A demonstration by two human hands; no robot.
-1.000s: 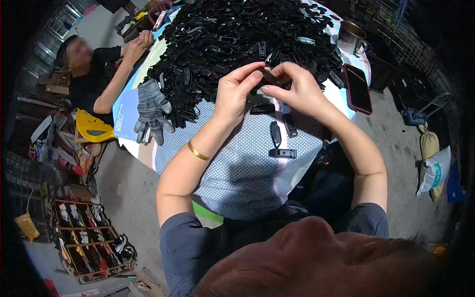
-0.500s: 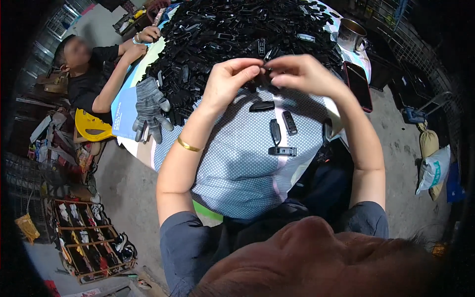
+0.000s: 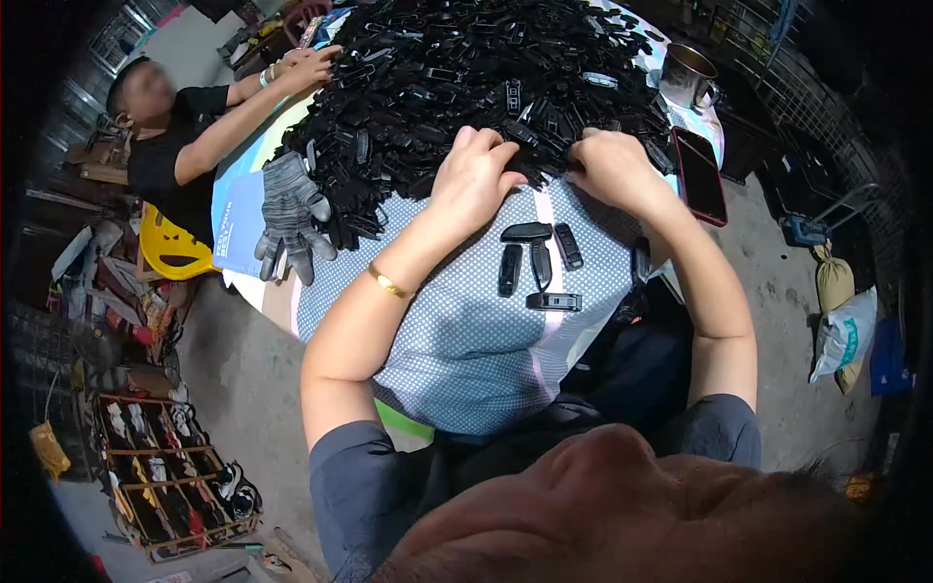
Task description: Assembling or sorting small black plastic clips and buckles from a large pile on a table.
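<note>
A big heap of black plastic key fob shells [image 3: 437, 92] covers the table. Over its near edge is my left hand [image 3: 473, 178], thumb and fingers apart, with nothing visible held. My right hand [image 3: 614, 167] rests at the heap's edge farther right; its curled fingertips are hidden among the pieces. Between my forearms, several loose pieces lie on the dotted cloth [image 3: 447, 291]: a smooth shell [image 3: 526, 232] on top, a shell with button slots [image 3: 569, 247] beside it, upright-lying shells [image 3: 509, 270] below, and a crosswise shell [image 3: 555, 301] nearest me.
Left of the heap lie a grey work glove [image 3: 289, 214] and a blue printed sheet [image 3: 236, 223]. A metal mug [image 3: 686, 76] and a dark phone [image 3: 700, 175] sit at the right edge. Across the left side, a co-worker's hand [image 3: 309, 70] reaches the heap. A yellow stool [image 3: 170, 248] stands below.
My hands have parted from their meeting point and lowered onto the heap's edge. Another shell now lies at the left of the loose group. The co-worker's hand has reached farther toward the heap.
</note>
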